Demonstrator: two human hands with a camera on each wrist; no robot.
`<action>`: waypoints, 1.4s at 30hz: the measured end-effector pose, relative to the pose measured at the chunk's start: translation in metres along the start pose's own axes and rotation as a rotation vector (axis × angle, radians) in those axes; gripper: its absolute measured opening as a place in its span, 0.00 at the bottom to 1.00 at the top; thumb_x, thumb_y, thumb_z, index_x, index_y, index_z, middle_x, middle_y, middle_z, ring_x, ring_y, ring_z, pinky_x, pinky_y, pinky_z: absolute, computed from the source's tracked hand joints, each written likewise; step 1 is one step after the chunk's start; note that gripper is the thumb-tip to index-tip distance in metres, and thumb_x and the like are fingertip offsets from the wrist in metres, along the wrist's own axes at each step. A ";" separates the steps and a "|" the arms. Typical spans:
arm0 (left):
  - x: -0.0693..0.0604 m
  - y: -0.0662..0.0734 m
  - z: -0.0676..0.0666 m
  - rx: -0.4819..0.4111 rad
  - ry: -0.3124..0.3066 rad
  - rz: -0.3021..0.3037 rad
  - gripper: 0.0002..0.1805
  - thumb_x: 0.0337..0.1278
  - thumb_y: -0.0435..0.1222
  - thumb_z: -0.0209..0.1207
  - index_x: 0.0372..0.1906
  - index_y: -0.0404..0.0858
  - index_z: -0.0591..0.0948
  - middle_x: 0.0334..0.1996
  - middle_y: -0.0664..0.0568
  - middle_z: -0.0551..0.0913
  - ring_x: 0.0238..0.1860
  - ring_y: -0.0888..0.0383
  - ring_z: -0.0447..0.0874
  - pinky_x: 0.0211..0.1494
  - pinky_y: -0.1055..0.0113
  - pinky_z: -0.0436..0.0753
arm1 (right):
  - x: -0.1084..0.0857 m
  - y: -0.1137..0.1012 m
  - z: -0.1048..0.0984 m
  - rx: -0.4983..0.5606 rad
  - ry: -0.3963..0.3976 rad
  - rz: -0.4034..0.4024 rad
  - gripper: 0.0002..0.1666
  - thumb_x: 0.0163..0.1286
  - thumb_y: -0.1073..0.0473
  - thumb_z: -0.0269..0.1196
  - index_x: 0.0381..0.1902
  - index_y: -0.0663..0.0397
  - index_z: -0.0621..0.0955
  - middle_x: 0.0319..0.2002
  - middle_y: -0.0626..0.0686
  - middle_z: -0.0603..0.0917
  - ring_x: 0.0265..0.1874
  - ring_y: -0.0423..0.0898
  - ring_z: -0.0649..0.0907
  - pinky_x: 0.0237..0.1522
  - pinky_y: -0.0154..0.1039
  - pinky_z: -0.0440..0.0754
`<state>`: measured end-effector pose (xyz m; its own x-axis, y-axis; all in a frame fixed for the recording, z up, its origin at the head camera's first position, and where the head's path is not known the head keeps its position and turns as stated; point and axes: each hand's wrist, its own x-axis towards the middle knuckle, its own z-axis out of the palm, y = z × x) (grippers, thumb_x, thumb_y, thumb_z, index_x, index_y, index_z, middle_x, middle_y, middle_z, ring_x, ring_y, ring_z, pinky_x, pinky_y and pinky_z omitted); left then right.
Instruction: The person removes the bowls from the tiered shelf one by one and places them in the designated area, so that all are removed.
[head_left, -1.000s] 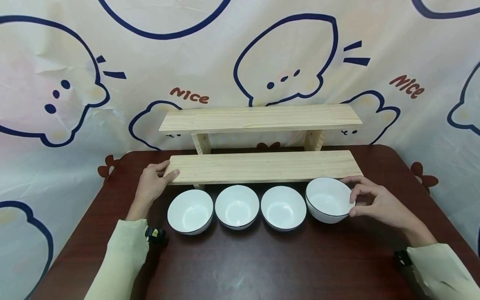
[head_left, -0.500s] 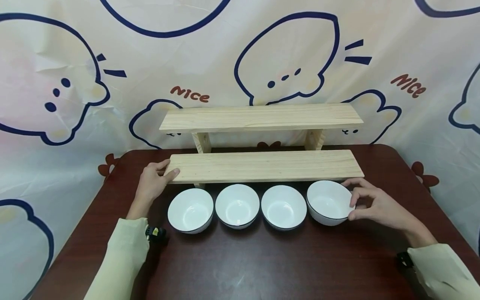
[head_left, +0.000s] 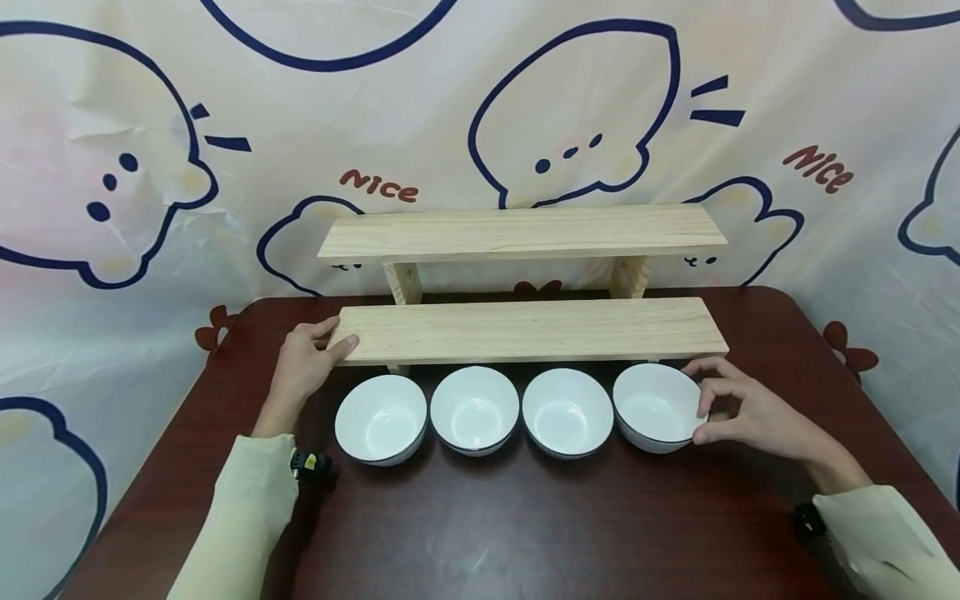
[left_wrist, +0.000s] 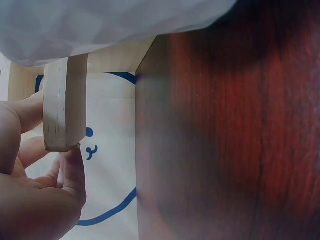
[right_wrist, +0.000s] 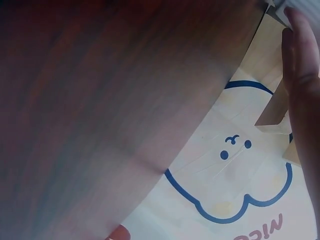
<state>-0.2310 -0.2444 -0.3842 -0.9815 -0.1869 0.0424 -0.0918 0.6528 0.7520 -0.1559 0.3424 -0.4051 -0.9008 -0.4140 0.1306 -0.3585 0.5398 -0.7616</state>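
In the head view, several white bowls with dark rims stand in a row before the lower shelf board. My right hand point(head_left: 750, 408) grips the rim of the rightmost bowl point(head_left: 656, 406), thumb on the near side and fingers on the far right. My left hand point(head_left: 305, 362) holds the left end of the lower board point(head_left: 525, 332) of a two-tier wooden shelf, thumb on top. In the left wrist view, the left hand point(left_wrist: 47, 185) is around the end of the board point(left_wrist: 62, 107). A right hand point(right_wrist: 302, 55) with part of a bowl shows at the right wrist view's corner.
The upper board point(head_left: 521, 233) of the shelf rises behind the lower one. The other bowls are the left bowl point(head_left: 381, 419), a middle bowl point(head_left: 474, 410) and another bowl point(head_left: 567, 412). A printed cloth point(head_left: 420, 108) hangs behind the dark wooden table point(head_left: 487, 525).
The rightmost bowl, gripped by my right hand, has come down slightly and toward me, level with the other bowls. My left hand stays on the board's end.
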 end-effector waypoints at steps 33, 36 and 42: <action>0.004 0.002 0.006 0.060 -0.030 0.023 0.34 0.71 0.40 0.62 0.73 0.29 0.67 0.64 0.29 0.68 0.57 0.36 0.77 0.54 0.48 0.82 | -0.007 0.000 -0.007 -0.040 -0.076 0.129 0.17 0.58 0.57 0.78 0.43 0.48 0.82 0.63 0.61 0.71 0.52 0.36 0.73 0.44 0.35 0.83; 0.003 0.002 0.004 0.129 -0.026 0.071 0.33 0.70 0.40 0.62 0.71 0.25 0.69 0.61 0.28 0.70 0.54 0.37 0.77 0.51 0.48 0.82 | -0.003 -0.001 -0.007 -0.078 -0.072 0.128 0.22 0.62 0.55 0.75 0.52 0.49 0.80 0.61 0.59 0.75 0.54 0.36 0.76 0.47 0.35 0.82; -0.002 0.010 0.002 0.257 -0.011 0.160 0.31 0.70 0.40 0.62 0.67 0.22 0.72 0.61 0.26 0.71 0.59 0.32 0.69 0.57 0.39 0.75 | 0.008 -0.011 -0.008 -0.204 -0.042 0.151 0.31 0.68 0.47 0.71 0.62 0.54 0.75 0.58 0.56 0.81 0.57 0.55 0.80 0.51 0.40 0.82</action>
<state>-0.2303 -0.2361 -0.3781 -0.9886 -0.0593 0.1385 0.0261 0.8379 0.5452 -0.1609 0.3389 -0.3905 -0.9385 -0.3451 -0.0048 -0.2664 0.7331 -0.6258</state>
